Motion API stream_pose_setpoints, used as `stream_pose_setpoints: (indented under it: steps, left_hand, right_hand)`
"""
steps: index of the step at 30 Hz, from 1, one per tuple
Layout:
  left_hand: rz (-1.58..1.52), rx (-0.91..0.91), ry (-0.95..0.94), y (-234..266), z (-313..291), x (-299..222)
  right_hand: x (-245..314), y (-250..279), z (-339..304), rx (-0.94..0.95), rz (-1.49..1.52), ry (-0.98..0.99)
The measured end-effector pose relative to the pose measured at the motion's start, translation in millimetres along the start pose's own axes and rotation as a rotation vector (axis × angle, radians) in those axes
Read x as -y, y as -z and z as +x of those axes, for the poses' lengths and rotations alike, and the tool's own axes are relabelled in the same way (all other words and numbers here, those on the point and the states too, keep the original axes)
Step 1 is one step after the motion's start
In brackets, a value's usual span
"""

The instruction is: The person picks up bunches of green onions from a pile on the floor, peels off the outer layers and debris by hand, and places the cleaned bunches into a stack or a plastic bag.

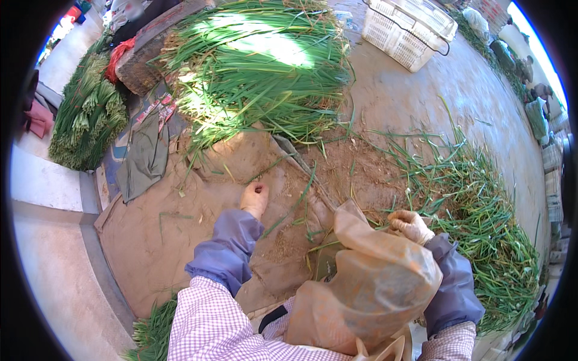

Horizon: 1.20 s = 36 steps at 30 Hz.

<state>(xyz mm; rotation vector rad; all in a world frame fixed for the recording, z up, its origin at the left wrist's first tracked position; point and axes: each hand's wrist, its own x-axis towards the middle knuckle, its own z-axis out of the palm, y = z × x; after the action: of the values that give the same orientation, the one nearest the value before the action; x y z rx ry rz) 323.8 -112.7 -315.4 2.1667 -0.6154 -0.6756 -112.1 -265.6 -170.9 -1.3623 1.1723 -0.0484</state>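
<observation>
My left hand (255, 200) is curled closed above the brown ground sheet (150, 240). A thin green stalk lies just beyond its fingertips, and I cannot tell whether the fingers hold anything. My right hand (411, 227), pale and perhaps gloved, is closed beside the brown plastic apron (379, 271) over my lap. Whatever it holds, if anything, is hidden. Past both hands is a big heap of long green chive-like stalks (259, 78), partly in bright sun. Loose stalks and trimmings (481, 222) are spread to the right of my right hand.
A white plastic crate (403, 36) with dark handles stands at the far right. Bundled green stalks (90, 114) lean at the far left, near a grey-green cloth (144, 159) and a block-like ledge (144, 54). More greens (153, 331) lie by my left elbow. People sit at the far right edge.
</observation>
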Motion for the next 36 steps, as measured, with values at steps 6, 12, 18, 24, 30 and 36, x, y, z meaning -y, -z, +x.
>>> stream_pose_setpoints:
  steps: [6, 12, 18, 24, 30, 36]
  left_hand:
    - [0.036, -0.132, 0.205, -54.7, 51.4, -60.8]
    - [0.017, -0.347, 0.342, -101.2, 66.5, -117.2]
    - [-0.120, -0.298, 0.306, -116.0, 75.2, -61.4]
    - [-0.238, -0.310, 0.159, -112.6, 46.5, -44.0]
    - [0.376, -0.145, 0.142, -112.5, 52.8, -59.9]
    - [0.407, 0.569, -0.111, -93.0, 128.5, -82.7]
  right_hand:
    - [100.6, -24.6, 126.4, 0.073, 0.173, 0.133]
    - [111.5, -116.1, 271.5, 0.193, 0.062, 0.102]
    - [88.4, -183.7, 353.8, 0.309, 0.523, -0.236]
    - [132.8, -219.7, 365.1, 0.234, 0.583, 0.271]
    - [138.7, -233.8, 388.7, -0.008, -0.110, 0.878]
    - [141.8, -229.7, 394.8, 0.122, 1.077, 0.060]
